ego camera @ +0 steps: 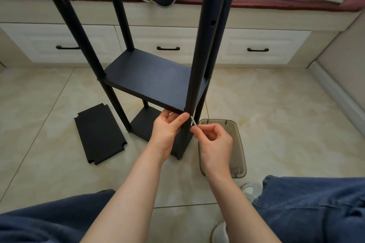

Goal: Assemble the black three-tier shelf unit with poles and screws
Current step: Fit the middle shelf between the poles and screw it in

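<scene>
The black shelf unit is stood upright on the tiled floor [286,114], and it is judged to be about two-thirds built: the bottom shelf [145,122] and the middle shelf [154,79] are already seated between the four poles, while the third shelf board [99,133] is laid flat on the floor to the left, not yet fitted. The near right pole [203,55] is gripped by the left hand [167,127] just beneath the middle shelf's front corner, thumb and fingers curled about it. A thin metal piece [193,120] is pinched between thumb and fingertips of the right hand [214,140] and is held with its tip against that same corner joint. Whether it is a long screw or a key cannot be told. An open hole [212,23] is seen higher on a right-side pole, so the top tier remains to be mounted and fastened. A translucent plastic container [237,144] is set just beside the right hand.
</scene>
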Demonstrator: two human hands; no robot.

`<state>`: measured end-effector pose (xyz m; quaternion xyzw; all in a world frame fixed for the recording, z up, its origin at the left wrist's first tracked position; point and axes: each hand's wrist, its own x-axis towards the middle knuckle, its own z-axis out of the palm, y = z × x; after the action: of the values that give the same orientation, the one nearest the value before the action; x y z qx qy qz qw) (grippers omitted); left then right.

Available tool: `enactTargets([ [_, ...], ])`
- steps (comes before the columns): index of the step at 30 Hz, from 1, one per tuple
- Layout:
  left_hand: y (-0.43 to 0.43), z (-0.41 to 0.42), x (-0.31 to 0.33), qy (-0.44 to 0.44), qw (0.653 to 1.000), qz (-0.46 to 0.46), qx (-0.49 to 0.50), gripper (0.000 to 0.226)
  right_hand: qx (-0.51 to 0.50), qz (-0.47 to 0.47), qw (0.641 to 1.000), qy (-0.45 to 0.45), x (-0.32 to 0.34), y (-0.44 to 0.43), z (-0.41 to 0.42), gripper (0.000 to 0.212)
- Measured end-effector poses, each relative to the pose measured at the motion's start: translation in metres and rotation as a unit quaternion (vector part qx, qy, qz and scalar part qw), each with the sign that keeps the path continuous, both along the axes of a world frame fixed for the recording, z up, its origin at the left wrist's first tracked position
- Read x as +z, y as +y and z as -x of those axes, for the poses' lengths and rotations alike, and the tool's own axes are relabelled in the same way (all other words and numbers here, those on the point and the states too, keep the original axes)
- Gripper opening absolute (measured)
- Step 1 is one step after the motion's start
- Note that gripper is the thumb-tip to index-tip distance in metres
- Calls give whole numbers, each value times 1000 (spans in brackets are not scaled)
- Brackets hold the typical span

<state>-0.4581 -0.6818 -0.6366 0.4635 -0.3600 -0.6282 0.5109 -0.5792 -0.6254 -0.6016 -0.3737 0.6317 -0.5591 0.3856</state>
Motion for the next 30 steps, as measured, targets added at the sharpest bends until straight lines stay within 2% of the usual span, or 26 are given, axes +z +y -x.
enactTargets([
  [9,1,2,3,5,1000,-9,5,63,9,7,1000,10,5,-6,-2,13],
  [15,2,4,5,1,1000,-11,13,53,24,-1,1000,17,8,-8,-2,14],
  [20,4,4,7,2,1000,-14,14,58,32,1,999,32,11,-9,0,13],
  [25,4,3,7,4,1000,-19,13,42,36,-11,999,21,13,-12,-1,11],
  [30,5,2,10,10,1000,-17,4,47,42,-5,999,17,14,-13,-1,11],
])
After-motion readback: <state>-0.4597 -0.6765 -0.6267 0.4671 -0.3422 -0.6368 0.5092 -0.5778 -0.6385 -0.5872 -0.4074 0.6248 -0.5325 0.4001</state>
